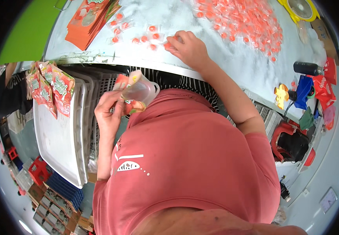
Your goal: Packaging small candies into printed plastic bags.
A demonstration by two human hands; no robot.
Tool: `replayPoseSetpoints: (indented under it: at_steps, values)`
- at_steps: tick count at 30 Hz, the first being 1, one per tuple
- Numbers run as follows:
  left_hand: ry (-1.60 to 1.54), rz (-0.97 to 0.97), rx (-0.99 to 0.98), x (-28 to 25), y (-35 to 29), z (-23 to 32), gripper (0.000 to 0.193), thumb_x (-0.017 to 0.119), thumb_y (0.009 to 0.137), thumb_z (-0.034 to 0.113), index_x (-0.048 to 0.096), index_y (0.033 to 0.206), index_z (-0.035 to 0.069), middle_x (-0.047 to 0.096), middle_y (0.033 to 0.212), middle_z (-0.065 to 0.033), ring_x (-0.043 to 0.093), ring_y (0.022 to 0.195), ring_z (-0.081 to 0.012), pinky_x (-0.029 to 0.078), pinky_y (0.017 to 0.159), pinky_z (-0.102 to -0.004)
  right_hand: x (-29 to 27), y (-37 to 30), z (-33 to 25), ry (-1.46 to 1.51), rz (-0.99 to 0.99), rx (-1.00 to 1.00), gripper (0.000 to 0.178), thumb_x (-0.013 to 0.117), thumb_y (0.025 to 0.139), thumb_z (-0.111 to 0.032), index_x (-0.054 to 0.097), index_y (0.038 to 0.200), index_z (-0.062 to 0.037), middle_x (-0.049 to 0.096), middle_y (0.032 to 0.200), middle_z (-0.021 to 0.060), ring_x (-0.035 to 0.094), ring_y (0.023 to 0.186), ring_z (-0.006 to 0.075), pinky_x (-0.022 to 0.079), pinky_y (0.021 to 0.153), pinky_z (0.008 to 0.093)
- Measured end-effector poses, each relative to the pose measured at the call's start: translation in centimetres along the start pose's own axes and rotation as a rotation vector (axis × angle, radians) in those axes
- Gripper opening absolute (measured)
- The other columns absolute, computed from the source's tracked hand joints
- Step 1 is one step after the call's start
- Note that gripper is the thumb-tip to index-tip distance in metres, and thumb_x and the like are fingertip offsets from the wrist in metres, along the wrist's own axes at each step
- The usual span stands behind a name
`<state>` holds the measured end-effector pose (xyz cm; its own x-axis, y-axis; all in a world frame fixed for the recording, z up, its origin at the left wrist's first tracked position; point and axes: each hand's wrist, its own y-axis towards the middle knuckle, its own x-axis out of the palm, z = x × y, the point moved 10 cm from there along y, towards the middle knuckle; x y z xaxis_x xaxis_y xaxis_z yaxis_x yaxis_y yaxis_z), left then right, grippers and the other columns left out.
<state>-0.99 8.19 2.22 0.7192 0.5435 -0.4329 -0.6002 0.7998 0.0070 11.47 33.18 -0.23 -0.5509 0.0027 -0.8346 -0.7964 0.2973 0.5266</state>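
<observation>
My left hand (109, 108) grips an opened red-and-cream candy pouch (141, 91) with a clear window, held in front of my body below the table edge. Over the table, my right hand (190, 47) is closed with its fingertips on a red candy in a clear wrapper (171, 42). Just left of those fingers lie several more wrapped candies (152, 37), spread loosely. A large heap of the same wrapped candies (242, 23) covers the far right part of the table. Flat orange-red pouches (84, 27) are stacked at the far left.
White plastic trays (56, 133) stand at my left, with filled pouches (52, 88) on top. A yellow fan (300, 8) sits at the far right. Along the right edge are a black bottle (307, 68), a blue box (304, 92) and red bags (324, 92). Another person (9, 94) is at the far left.
</observation>
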Motion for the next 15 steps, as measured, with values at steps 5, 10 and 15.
replayPoseSetpoints:
  at_steps: [5,10,15]
  values:
    - [0.108,0.139,0.096,-2.6,1.5,2.9,0.010,0.066,0.088,-0.007,0.069,0.097,-0.003,0.067,0.097,-0.0083,0.065,0.083,-0.0139,0.053,0.072,-0.0256,0.4,0.7,0.3,0.068,-0.058,-0.016,0.025,0.076,0.083,-0.029,0.071,0.105,-0.0193,0.059,0.088,0.0019,0.062,0.075,0.0168,0.052,0.060,0.0306]
    - [0.112,0.128,0.177,-2.6,5.0,4.8,0.011,0.066,0.090,-0.002,0.067,0.100,-0.003,0.065,0.095,-0.0095,0.065,0.080,-0.0146,0.052,0.068,-0.0255,-2.2,2.5,2.6,0.461,0.125,0.042,0.019,0.072,0.091,-0.025,0.073,0.105,-0.0123,0.064,0.088,0.0017,0.059,0.069,0.0125,0.048,0.061,0.0275]
    - [0.196,0.157,0.224,-2.2,7.4,6.5,0.006,0.069,0.088,0.003,0.071,0.093,-0.001,0.063,0.086,-0.0091,0.060,0.072,-0.0170,0.048,0.066,-0.0276,-3.2,6.1,2.5,1.298,-0.185,0.637,0.026,0.066,0.097,-0.024,0.072,0.107,-0.0019,0.062,0.082,-0.0044,0.048,0.069,0.0019,0.039,0.061,0.0194]
